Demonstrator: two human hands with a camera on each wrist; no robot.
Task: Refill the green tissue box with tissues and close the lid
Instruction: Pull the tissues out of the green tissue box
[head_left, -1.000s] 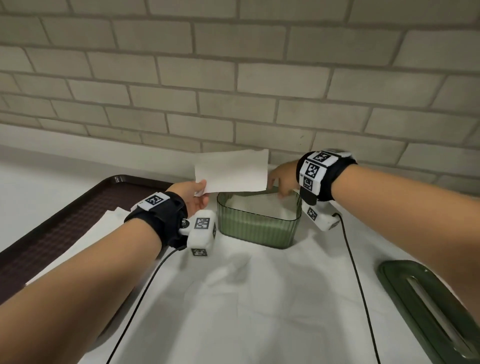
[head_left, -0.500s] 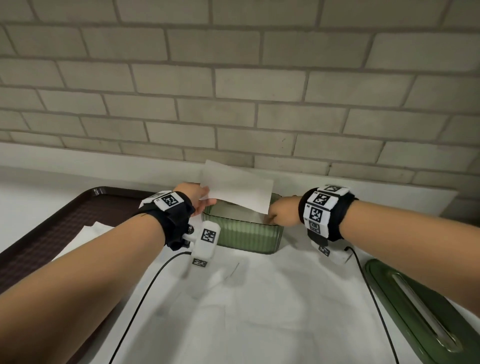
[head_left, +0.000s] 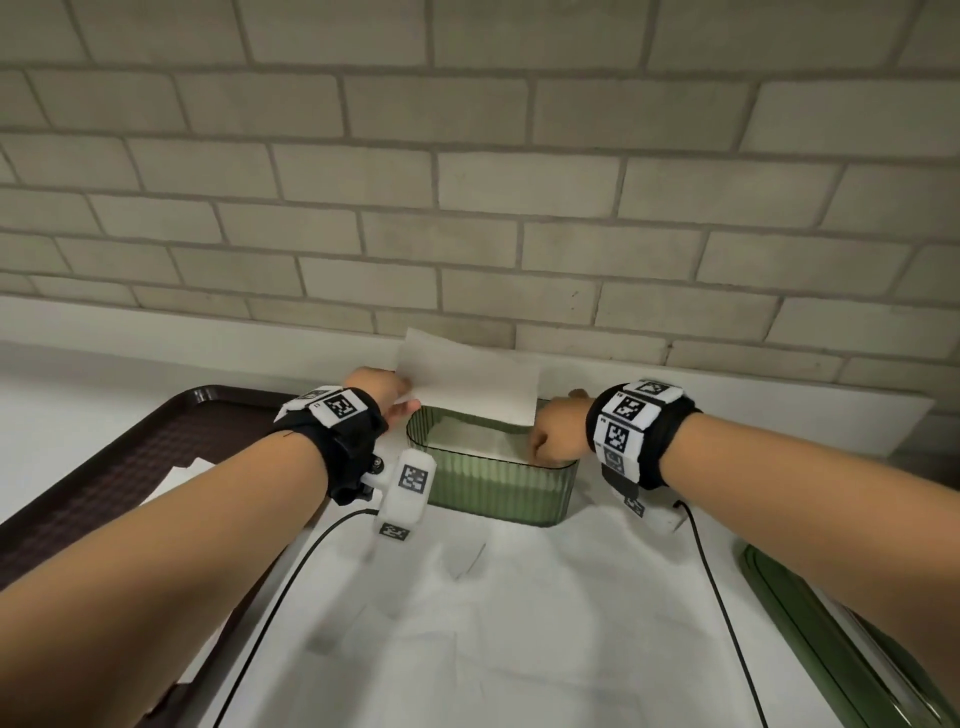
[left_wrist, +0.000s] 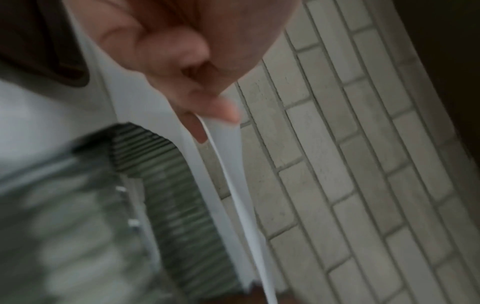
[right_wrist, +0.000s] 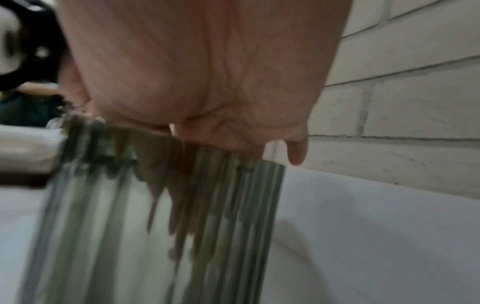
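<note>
tissue (head_left: 470, 382) lower over box (head_left: 493, 486) | left fingers (left_wrist: 207, 115) pinching it | right hand (head_left: 556, 434) apparently too, blurred

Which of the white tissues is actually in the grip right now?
The sheet held up over the green box, pinched by the left hand. The tissues on the brown tray lie untouched.

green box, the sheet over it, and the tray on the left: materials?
Green box: looks like translucent ribbed plastic; the white stack shows through its wall. Sheet: thin white tissue paper, bending limply where the left hand pinches it. Tray: dark brown, grid-textured, probably plastic.
</note>
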